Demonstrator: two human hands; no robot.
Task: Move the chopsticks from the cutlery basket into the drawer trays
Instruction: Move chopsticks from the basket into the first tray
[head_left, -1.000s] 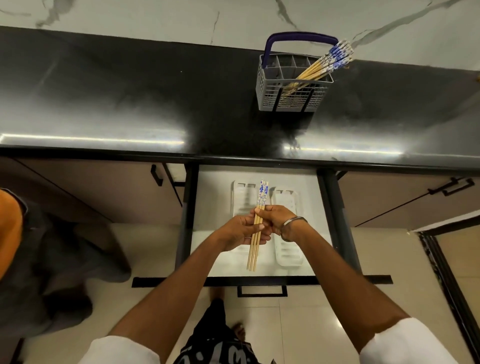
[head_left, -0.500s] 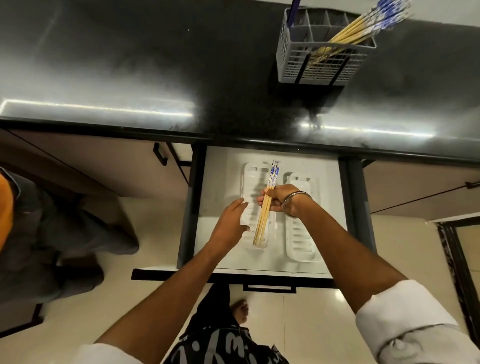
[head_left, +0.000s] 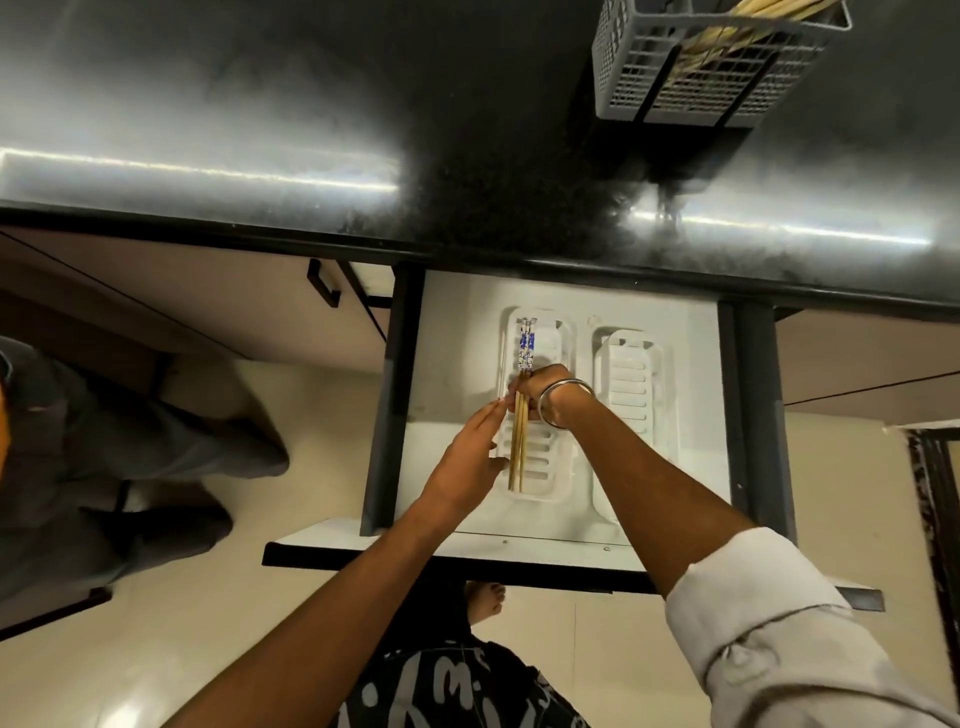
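Observation:
A pair of wooden chopsticks (head_left: 519, 447) with blue-and-white patterned tops lies lengthwise over the left white slotted tray (head_left: 545, 467) in the open drawer. My right hand (head_left: 540, 389), a metal bangle on its wrist, grips them near the middle. Beside the chopsticks on their left, my left hand (head_left: 467, 462) is flat with straight fingers, over the tray's left edge. A second white tray (head_left: 631, 384) lies to the right with nothing in it. The grey cutlery basket (head_left: 691, 73) stands on the black counter at the top right, with more chopsticks (head_left: 727, 36) inside.
The drawer (head_left: 447, 364) has dark side rails and a white front edge near my body. The black counter edge (head_left: 311, 239) overhangs the drawer's back. A person in grey trousers (head_left: 104, 441) stands at the left. A cabinet handle (head_left: 322, 283) is left of the drawer.
My left hand let go of the chopsticks and opened flat beside them. My right hand lowered the pair from above the drawer down onto the left tray. The view shifted down.

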